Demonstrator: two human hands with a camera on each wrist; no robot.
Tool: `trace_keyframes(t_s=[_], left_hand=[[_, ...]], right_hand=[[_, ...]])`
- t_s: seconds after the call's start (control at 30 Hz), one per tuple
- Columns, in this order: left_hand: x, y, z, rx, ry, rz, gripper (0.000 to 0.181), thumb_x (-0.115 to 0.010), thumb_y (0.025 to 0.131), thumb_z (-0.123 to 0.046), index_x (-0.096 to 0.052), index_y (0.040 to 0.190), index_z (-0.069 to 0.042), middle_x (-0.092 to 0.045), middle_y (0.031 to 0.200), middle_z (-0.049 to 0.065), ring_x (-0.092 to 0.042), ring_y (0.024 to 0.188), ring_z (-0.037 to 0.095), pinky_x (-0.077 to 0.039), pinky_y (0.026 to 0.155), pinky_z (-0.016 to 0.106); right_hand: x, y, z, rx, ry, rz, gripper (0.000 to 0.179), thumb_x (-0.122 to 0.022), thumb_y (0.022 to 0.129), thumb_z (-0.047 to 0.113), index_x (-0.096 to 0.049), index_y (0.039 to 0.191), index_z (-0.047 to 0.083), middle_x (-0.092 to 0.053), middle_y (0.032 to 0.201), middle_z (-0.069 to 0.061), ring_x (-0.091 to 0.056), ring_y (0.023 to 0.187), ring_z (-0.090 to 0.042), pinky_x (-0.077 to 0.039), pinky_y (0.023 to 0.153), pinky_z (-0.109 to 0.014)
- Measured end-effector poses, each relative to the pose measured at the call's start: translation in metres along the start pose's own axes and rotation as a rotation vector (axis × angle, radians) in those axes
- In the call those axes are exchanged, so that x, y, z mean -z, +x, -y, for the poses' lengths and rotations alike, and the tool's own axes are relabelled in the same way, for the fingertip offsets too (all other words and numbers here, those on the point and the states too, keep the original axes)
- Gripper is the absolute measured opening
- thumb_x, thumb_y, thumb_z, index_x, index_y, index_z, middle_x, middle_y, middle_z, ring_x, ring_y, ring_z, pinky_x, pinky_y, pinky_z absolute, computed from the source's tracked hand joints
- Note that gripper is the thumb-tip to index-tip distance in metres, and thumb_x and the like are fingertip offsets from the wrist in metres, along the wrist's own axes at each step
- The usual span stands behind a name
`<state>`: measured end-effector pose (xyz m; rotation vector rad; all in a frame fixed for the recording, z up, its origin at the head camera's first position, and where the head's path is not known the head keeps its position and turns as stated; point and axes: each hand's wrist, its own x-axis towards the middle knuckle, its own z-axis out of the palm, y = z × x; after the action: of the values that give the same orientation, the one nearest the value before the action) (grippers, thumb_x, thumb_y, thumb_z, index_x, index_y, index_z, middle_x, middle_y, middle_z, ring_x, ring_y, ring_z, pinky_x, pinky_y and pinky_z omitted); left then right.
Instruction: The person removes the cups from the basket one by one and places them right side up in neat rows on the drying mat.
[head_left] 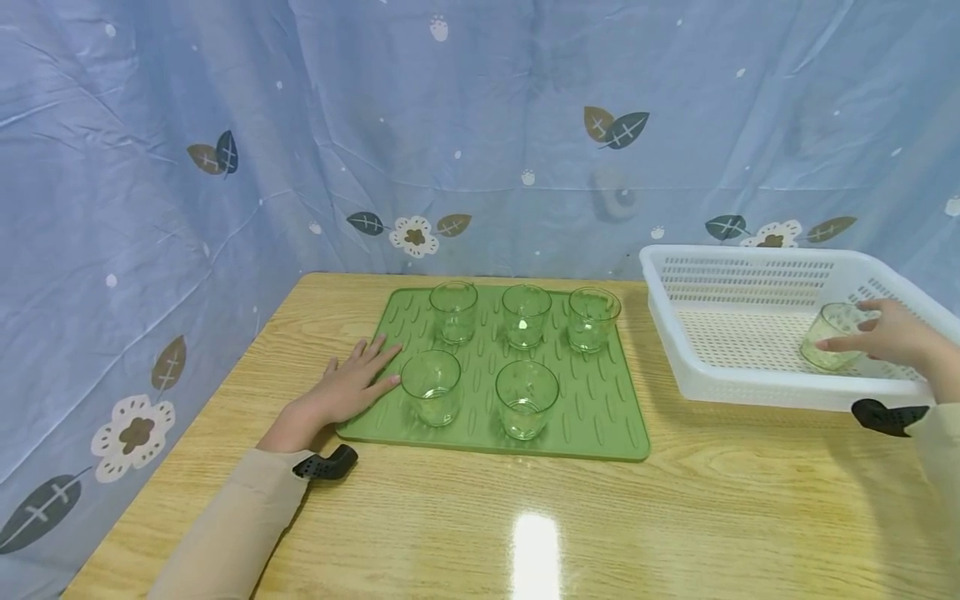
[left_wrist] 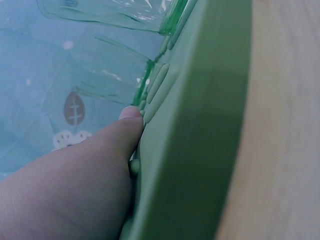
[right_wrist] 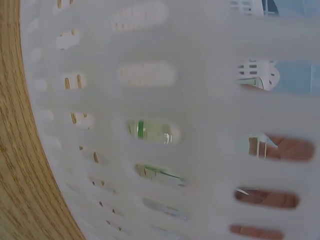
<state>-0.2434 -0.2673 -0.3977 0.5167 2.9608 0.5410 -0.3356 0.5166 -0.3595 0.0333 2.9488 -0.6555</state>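
Note:
My left hand (head_left: 341, 396) lies spread on the left edge of a green ribbed mat (head_left: 592, 417), fingers straight. Its thumb points toward a clear greenish glass (head_left: 431, 387) in the mat's front row. A second front-row glass (head_left: 527, 400) stands to the right, and three more, among them a left one (head_left: 453, 312), line the back. At the far right my right hand (head_left: 892, 333) reaches into a white plastic basket (head_left: 795, 392) and grips a similar glass (head_left: 828, 342) between thumb and fingers. In the right wrist view the basket wall (right_wrist: 210, 110) hides most of that hand and glass.
Everything stands on a wooden table (head_left: 420, 517). A blue patterned curtain (head_left: 487, 125) hangs behind it and along the left. The basket sits right of the mat, its high slotted walls close to the right forearm.

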Motion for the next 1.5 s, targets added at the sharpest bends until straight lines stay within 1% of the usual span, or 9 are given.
trace_keyframes(t_s=[0.1,0.23,0.4,0.63,0.9,1.03,1.23,1.37,1.5], left_hand=[[-0.001,0.000,0.000,0.000,-0.004,0.001,0.068,-0.040,0.110,-0.050,-0.022,0.166,-0.015,-0.007,0.169,0.021,0.001,0.153,0.049,0.002,0.109,0.081],[-0.001,0.001,0.000,0.005,0.002,0.001,0.069,-0.040,0.110,-0.050,-0.022,0.166,-0.015,-0.006,0.170,0.020,0.001,0.153,0.048,0.003,0.109,0.080],[0.002,0.003,-0.002,0.002,0.014,0.002,0.069,-0.039,0.110,-0.051,-0.022,0.166,-0.015,-0.006,0.170,0.020,0.001,0.153,0.048,0.003,0.109,0.080],[0.003,0.002,-0.002,0.007,0.009,0.004,0.069,-0.040,0.110,-0.050,-0.022,0.166,-0.014,-0.006,0.170,0.020,0.001,0.153,0.048,0.002,0.109,0.080],[0.003,0.000,-0.002,0.006,-0.003,0.004,0.069,-0.040,0.110,-0.050,-0.022,0.166,-0.015,-0.006,0.170,0.020,0.002,0.153,0.047,0.003,0.109,0.080],[0.003,0.000,-0.002,0.004,-0.001,0.002,0.068,-0.040,0.110,-0.050,-0.022,0.166,-0.015,-0.007,0.170,0.020,0.001,0.153,0.048,0.002,0.110,0.080],[0.002,0.000,-0.001,0.003,0.008,-0.001,0.068,-0.039,0.110,-0.050,-0.022,0.166,-0.015,-0.007,0.170,0.020,0.001,0.153,0.048,0.002,0.110,0.080],[0.001,0.000,0.000,0.005,0.005,0.001,0.068,-0.039,0.110,-0.050,-0.022,0.166,-0.015,-0.006,0.170,0.020,0.001,0.153,0.048,0.002,0.110,0.080],[0.001,0.000,-0.001,0.003,0.001,0.003,0.069,-0.040,0.110,-0.050,-0.022,0.166,-0.014,-0.007,0.169,0.021,0.001,0.153,0.049,0.002,0.109,0.080]], right_hand=[[0.000,0.014,-0.021,0.008,0.008,0.006,0.132,-0.074,0.091,0.055,0.015,0.144,-0.027,-0.016,0.132,-0.064,-0.043,0.110,-0.074,-0.045,0.082,-0.076],[-0.002,0.022,-0.034,0.008,0.023,-0.048,0.130,-0.074,0.091,0.054,0.014,0.147,-0.023,-0.011,0.139,-0.060,-0.030,0.116,-0.076,-0.035,0.088,-0.082],[0.000,0.014,-0.029,0.006,0.028,-0.112,0.127,-0.075,0.091,0.053,0.011,0.152,-0.018,-0.016,0.141,-0.058,-0.024,0.118,-0.076,-0.030,0.087,-0.085],[0.010,-0.001,-0.002,0.009,0.038,-0.144,0.122,-0.072,0.094,0.051,0.010,0.153,-0.016,-0.022,0.138,-0.057,-0.028,0.115,-0.075,-0.032,0.084,-0.084],[0.009,0.005,-0.020,0.027,0.091,-0.209,0.123,-0.072,0.092,0.055,0.010,0.159,-0.007,-0.020,0.141,-0.054,-0.029,0.114,-0.072,-0.034,0.077,-0.082],[0.010,-0.016,0.011,0.034,0.125,-0.246,0.113,-0.070,0.096,0.050,0.007,0.162,-0.001,-0.021,0.142,-0.052,-0.030,0.116,-0.071,-0.037,0.074,-0.079],[0.014,-0.064,0.077,0.056,0.181,-0.258,0.102,-0.064,0.102,0.043,0.005,0.161,-0.006,-0.017,0.146,-0.052,-0.024,0.123,-0.074,-0.030,0.085,-0.083],[0.013,-0.076,0.094,0.057,0.215,-0.277,0.100,-0.062,0.103,0.041,0.004,0.160,-0.007,-0.016,0.147,-0.051,-0.021,0.125,-0.075,-0.026,0.090,-0.084],[0.011,-0.079,0.099,0.071,0.294,-0.298,0.096,-0.063,0.103,0.039,0.002,0.164,0.002,-0.012,0.150,-0.049,-0.024,0.130,-0.068,-0.021,0.098,-0.084]])
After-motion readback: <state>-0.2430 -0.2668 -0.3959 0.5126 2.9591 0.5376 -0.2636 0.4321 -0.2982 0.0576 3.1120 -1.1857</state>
